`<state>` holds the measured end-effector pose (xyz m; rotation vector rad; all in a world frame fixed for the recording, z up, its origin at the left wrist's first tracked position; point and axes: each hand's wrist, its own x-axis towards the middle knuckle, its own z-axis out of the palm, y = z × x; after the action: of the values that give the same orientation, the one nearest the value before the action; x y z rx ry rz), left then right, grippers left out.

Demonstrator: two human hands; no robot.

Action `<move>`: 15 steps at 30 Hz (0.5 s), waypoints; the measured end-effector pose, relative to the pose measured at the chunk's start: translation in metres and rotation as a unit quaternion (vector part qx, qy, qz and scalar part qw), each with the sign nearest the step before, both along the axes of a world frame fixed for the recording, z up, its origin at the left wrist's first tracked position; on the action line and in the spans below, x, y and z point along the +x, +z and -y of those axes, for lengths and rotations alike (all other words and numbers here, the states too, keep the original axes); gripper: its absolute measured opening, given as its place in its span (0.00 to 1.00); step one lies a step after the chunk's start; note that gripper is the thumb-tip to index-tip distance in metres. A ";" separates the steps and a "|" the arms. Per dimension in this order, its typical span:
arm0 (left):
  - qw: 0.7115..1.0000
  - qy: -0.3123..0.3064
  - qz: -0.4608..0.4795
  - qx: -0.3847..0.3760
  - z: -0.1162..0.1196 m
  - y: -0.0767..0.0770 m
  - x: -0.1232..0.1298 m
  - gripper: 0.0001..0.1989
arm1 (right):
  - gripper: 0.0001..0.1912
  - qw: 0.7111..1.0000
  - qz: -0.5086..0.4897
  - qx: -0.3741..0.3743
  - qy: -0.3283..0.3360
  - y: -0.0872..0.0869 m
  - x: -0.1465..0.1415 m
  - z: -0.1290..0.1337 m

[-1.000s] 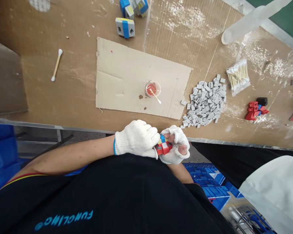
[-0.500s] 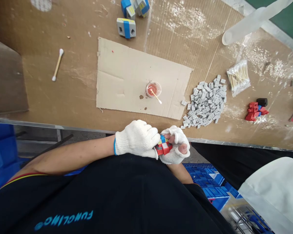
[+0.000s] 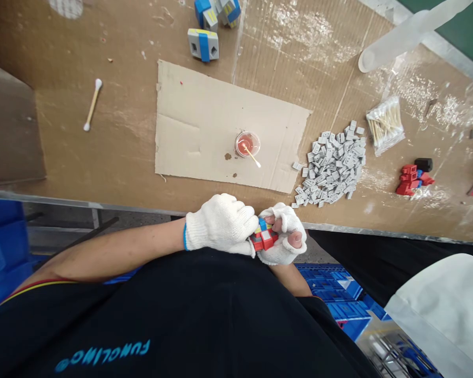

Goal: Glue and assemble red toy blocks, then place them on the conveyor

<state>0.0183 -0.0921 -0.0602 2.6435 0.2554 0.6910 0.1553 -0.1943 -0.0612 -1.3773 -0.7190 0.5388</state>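
Both gloved hands meet in front of my body at the table's near edge. My left hand [image 3: 226, 224] has its fingers curled against the left side of a small red, blue and yellow toy part [image 3: 264, 236]. From the right, my right hand [image 3: 284, 236] grips the same part; bare fingertips poke out of its glove. A white patch shows on the part's face. Beyond the hands lies a flat cardboard sheet [image 3: 216, 126], bearing a small clear cup [image 3: 253, 139] of reddish liquid with a cotton swab [image 3: 253, 157] in it.
Small grey pieces [image 3: 333, 165] are heaped right of the sheet, near a bag of swabs [image 3: 385, 125] and red toy parts [image 3: 410, 179]. Grey-blue blocks [image 3: 204, 45] stand at the back. A lone swab [image 3: 92, 105] lies left. White and black cloth [image 3: 441, 310] shows at lower right.
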 end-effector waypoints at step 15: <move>1.000 0.001 -0.006 0.013 0.000 0.000 0.000 0.29 | 0.28 1.000 0.009 -0.017 0.007 -0.001 0.001 0.002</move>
<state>0.0180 -0.0921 -0.0604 2.6735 0.2535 0.6836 0.1563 -0.1962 -0.0623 -1.4120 -0.7379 0.5521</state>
